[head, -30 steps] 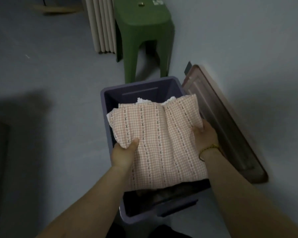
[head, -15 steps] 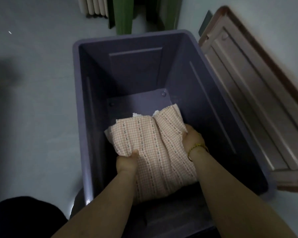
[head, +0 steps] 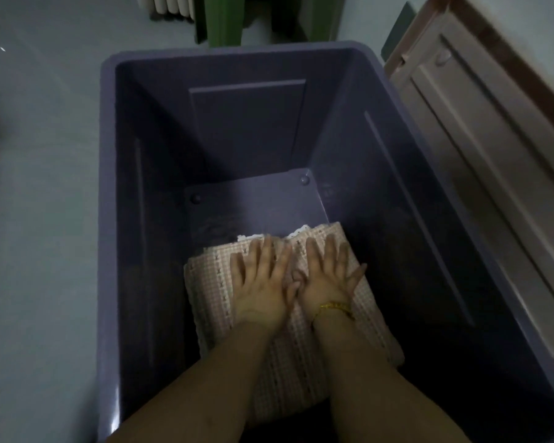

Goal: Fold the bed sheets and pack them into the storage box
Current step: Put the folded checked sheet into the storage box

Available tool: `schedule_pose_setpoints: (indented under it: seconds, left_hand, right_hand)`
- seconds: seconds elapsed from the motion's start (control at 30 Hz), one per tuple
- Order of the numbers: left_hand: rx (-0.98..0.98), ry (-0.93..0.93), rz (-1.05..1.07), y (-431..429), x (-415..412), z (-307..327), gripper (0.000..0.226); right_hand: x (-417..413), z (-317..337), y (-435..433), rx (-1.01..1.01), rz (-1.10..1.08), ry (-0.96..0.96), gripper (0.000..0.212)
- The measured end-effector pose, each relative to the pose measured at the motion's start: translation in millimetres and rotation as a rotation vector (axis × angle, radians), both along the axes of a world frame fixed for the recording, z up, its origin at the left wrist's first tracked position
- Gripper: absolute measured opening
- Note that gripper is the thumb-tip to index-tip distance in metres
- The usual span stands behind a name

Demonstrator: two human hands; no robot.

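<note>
We look straight down into the purple storage box [head: 108, 187], which stands on the grey floor [head: 39, 219]. The folded bed sheet [head: 210, 282], pink checked cloth with stitched stripes and a white lace edge at its far end, lies flat on the bottom of the box, in the near half. The far strip of the bottom is bare and shows 2 round studs [head: 304, 180].

Both hands rest on top of the sheet, side by side, on its far part. The left hand [head: 263, 282] lies palm down with its fingers straight and spread. The right hand [head: 328, 276] lies the same way, with a gold bracelet [head: 333, 306] at the wrist. The 2 thumbs meet between them. Neither hand grasps anything: both are released, flat on the cloth, and both forearms reach down over the near rim.

Just beside the box on the right lies a pale lid [head: 493, 155] with a brown edge; we cannot tell whether it touches the box. Beyond the far rim stand the legs of a green stool [head: 224, 20], and left of it we see the foot of a pale ribbed radiator [head: 170, 4].
</note>
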State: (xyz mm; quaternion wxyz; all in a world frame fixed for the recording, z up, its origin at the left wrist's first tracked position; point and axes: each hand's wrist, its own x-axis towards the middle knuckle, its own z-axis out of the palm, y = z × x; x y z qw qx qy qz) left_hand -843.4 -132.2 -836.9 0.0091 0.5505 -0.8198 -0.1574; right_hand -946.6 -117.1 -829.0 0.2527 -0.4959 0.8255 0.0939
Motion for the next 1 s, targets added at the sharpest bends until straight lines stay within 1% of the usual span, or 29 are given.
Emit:
schedule_pose_setpoints:
  seconds: [0.03, 0.07, 0.1, 0.13, 0.2, 0.27, 0.33, 0.37, 0.4, 0.43, 0.47, 0.53, 0.6, 0.67, 0.7, 0.73, 0.8, 0.9, 0.93, 0.97, 1.0]
  left_hand:
    - [0.013, -0.103, -0.028, -6, 2, -18, 0.065]
    - [0.019, -0.140, -0.017, -7, 7, -34, 0.063]
    - [-0.014, -0.130, -0.008, -6, 12, -50, 0.063]
    - [-0.004, -0.116, 0.008, -2, 16, -60, 0.065]
    - [0.106, -0.110, -0.007, 8, 21, -84, 0.065]
    - [0.099, -0.102, -0.008, 9, 23, -99, 0.065]
    - [0.068, -0.061, 0.011, 7, 21, -103, 0.063]
    - [0.053, -0.051, 0.019, 5, 20, -106, 0.062]
    - [-0.003, -0.042, 0.019, 5, 20, -112, 0.062]
    - [-0.013, -0.042, 0.032, 3, 20, -113, 0.061]
    - [-0.047, -0.045, 0.044, 4, 21, -118, 0.061]
    - [-0.094, -0.047, 0.050, 5, 22, -122, 0.061]
    - [0.045, -0.068, 0.044, 4, 20, -114, 0.062]
    - [0.195, -0.088, 0.005, 3, 18, -109, 0.063]
    - [0.253, -0.099, -0.032, 2, 18, -106, 0.063]
    - [0.273, -0.125, -0.063, 2, 18, -104, 0.063]
    - [0.259, -0.191, -0.089, 4, 20, -108, 0.063]
    - [0.244, -0.221, -0.050, -10, 14, -82, 0.065]
    - [0.281, -0.299, -0.064, -13, 10, -68, 0.061]
    - [0.364, -0.358, -0.118, -16, 8, -55, 0.059]
    - [0.488, -0.392, -0.119, -18, 9, -40, 0.058]
  right_hand:
    - [-3, -15, 2, 0.031, -0.016, 0.009, 0.060]
    - [-6, -27, 7, 0.049, -0.032, 0.031, 0.061]
    - [-10, -39, 10, 0.054, -0.042, 0.040, 0.063]
    - [-12, -48, 14, 0.055, -0.047, 0.038, 0.065]
    - [-12, -63, 21, 0.073, -0.063, 0.021, 0.069]
    - [-13, -78, 24, 0.049, -0.091, -0.010, 0.085]
    - [-14, -97, 23, -0.029, -0.116, 0.011, 0.092]
    - [-15, -106, 23, -0.087, -0.122, 0.040, 0.092]
    - [-14, -113, 24, -0.168, -0.126, 0.078, 0.088]
    - [-14, -114, 21, -0.203, -0.140, 0.069, 0.081]
    - [-13, -115, 19, -0.216, -0.131, 0.064, 0.073]
    - [-12, -115, 18, -0.211, -0.120, 0.066, 0.067]
    - [-11, -113, 19, -0.189, -0.139, 0.034, 0.070]
    - [-15, -113, 18, -0.138, -0.124, 0.029, 0.084]
    - [-17, -112, 17, -0.093, -0.112, 0.010, 0.086]
    - [-19, -111, 18, -0.017, -0.109, -0.025, 0.083]
    - [-21, -104, 16, 0.101, -0.144, -0.086, 0.070]
    - [-22, -86, 4, 0.200, -0.113, -0.096, 0.068]
    - [-24, -73, 1, 0.252, -0.117, -0.119, 0.067]
    - [-27, -62, -2, 0.296, -0.146, -0.149, 0.066]
    - [-29, -46, -4, 0.336, -0.176, -0.193, 0.066]
